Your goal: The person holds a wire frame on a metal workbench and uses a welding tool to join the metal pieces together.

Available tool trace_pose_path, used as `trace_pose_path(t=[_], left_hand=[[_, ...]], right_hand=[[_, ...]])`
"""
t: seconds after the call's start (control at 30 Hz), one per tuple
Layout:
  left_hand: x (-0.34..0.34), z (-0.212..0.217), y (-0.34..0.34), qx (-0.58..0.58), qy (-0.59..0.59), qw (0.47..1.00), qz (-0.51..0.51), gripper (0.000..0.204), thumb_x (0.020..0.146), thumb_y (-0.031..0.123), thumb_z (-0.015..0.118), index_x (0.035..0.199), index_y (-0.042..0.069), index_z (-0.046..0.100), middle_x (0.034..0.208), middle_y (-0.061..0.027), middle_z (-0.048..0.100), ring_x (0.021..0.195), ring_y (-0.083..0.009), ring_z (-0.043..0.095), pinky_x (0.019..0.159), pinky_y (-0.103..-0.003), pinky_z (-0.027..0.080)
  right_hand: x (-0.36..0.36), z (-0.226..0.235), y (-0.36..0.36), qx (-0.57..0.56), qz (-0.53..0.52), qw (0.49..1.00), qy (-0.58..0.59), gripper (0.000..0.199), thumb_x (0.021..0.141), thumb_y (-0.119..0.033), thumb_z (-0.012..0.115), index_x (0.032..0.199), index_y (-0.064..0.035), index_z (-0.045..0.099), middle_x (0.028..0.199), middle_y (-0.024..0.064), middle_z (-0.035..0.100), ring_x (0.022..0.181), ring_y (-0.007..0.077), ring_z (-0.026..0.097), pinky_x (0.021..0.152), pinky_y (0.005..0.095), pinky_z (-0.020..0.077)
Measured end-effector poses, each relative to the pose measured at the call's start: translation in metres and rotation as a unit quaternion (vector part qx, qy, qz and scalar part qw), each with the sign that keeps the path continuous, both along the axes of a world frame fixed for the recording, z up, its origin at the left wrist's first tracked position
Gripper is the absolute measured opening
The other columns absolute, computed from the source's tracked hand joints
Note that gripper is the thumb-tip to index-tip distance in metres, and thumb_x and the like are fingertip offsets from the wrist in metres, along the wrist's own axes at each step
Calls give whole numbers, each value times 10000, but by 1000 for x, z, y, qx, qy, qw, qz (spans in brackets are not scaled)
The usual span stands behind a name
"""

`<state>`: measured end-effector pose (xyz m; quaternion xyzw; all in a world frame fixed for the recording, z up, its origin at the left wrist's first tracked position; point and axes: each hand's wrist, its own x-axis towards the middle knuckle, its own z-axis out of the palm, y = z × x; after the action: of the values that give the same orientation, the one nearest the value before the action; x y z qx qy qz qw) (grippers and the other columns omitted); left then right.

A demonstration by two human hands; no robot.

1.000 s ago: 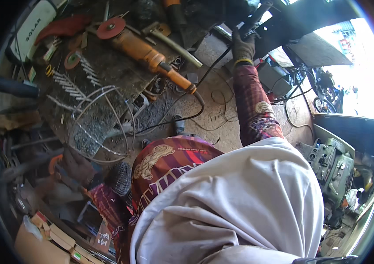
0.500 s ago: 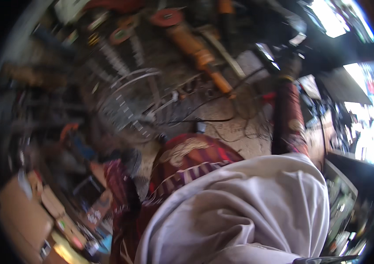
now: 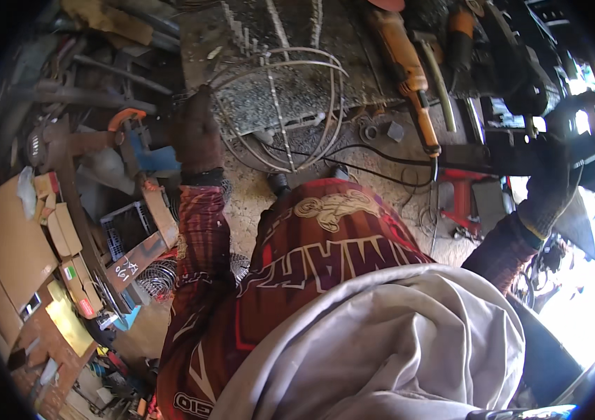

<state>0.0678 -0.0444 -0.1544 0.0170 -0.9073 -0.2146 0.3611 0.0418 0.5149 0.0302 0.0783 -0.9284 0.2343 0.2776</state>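
Observation:
My left hand (image 3: 196, 133), in a dark brown glove, is at the left side of a round wire frame (image 3: 330, 140) made of bent metal rods. Its fingers appear closed around the rim, though the dark glove hides their detail. The frame hangs partly over the front edge of a dirty metal worktable (image 3: 241, 105). Ridged metal rods (image 3: 276, 31) lie farther back on the table. My gloved right hand (image 3: 555, 185) is reaching out at the far right among dark equipment. Shadow and glare hide its fingers and anything in them.
An orange angle grinder (image 3: 399, 56) lies right of the frame, its cable hanging down. Beside it are a wooden handle (image 3: 438, 87) and another orange power tool (image 3: 460, 31). A red metal stand (image 3: 459, 199) is below. Cardboard boxes (image 3: 14, 245) and an orange-handled blue tool (image 3: 149, 152) stand left.
The view has shifted and sharpened. My left hand has come up to the wire frame from lower down. My right arm has swung outward to the right.

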Motion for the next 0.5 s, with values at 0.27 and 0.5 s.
trace_pose_path(t=[0.27,0.5], left_hand=[[-8,-2,-4,2,-26,1000,-12,273,987,196,610,1178,43,733,1027,-169,737,915,-322,706,808,-394,537],[-9,-8,-8,-7,-23,1000,-8,272,980,189,615,1178,45,733,986,-168,739,871,-329,704,780,-402,536]], right_hand=[[22,6,-61,-349,52,921,-162,367,985,-199,633,1268,19,547,1047,86,651,785,140,642,675,260,525],[24,8,-78,-327,63,910,-246,503,993,-209,589,1414,29,451,1017,61,649,803,112,628,639,241,499]])
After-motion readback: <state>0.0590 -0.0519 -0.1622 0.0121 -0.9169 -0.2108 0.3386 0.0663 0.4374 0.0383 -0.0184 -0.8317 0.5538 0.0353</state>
